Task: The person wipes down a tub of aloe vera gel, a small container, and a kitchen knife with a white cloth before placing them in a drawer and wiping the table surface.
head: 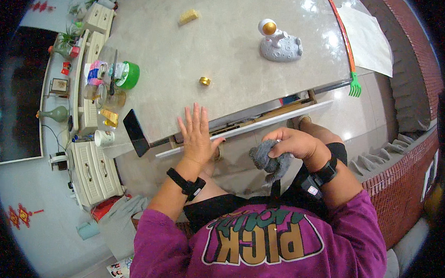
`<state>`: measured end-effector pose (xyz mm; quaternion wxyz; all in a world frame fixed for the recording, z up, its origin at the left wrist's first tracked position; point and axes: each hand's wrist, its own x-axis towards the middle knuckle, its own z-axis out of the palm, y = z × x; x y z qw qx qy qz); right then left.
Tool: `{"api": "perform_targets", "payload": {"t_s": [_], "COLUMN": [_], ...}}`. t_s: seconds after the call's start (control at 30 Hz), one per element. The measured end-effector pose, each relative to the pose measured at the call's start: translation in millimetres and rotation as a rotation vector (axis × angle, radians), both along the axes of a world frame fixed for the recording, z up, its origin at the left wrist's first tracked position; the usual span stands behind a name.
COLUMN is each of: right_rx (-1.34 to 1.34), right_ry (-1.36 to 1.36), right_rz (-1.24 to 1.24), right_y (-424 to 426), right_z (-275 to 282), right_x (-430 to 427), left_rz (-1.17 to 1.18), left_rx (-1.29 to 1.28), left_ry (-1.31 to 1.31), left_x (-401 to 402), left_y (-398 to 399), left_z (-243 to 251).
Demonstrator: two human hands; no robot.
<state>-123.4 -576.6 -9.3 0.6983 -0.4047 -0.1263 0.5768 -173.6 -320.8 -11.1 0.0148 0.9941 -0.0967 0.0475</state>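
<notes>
My left hand (196, 136) is spread palm down with its fingers over the near edge of the grey stone-look tabletop (161, 67), beside the open drawer (255, 123). Crumpled grey cloth (269, 159) is gripped in my right hand (292, 144), above my lap and on the near side of the drawer. A small gold-coloured ring-shaped object (205, 81) lies on the tabletop beyond my left hand. Farther back are a yellow sponge (188, 17) and an astronaut figurine on a grey moon base (281, 45).
At the left edge stand a black tablet or phone (136, 133), a paper cup (105, 138), a knife (113, 73), a green tape roll (128, 75) and jars. On the right, a back scratcher with a green claw (354, 84) overhangs the edge near a sofa (411, 59).
</notes>
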Motion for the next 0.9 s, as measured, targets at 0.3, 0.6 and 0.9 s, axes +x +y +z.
{"api": "perform_targets", "payload": {"t_s": [0.3, 0.6, 0.9], "right_rx": [-0.001, -0.079, -0.146], "right_ry": [-0.05, -0.02, -0.058], "right_rz": [0.097, 0.067, 0.082], "right_y": [8, 5, 9], "right_z": [1, 3, 3], "right_x": [4, -1, 2], "left_rz": [0.24, 0.008, 0.277], "left_rx": [-0.028, -0.526, -0.718], "left_ry": [-0.046, -0.112, -0.063], "left_x": [41, 87, 95], "left_y": [9, 17, 42], "left_z": [2, 14, 7]}}
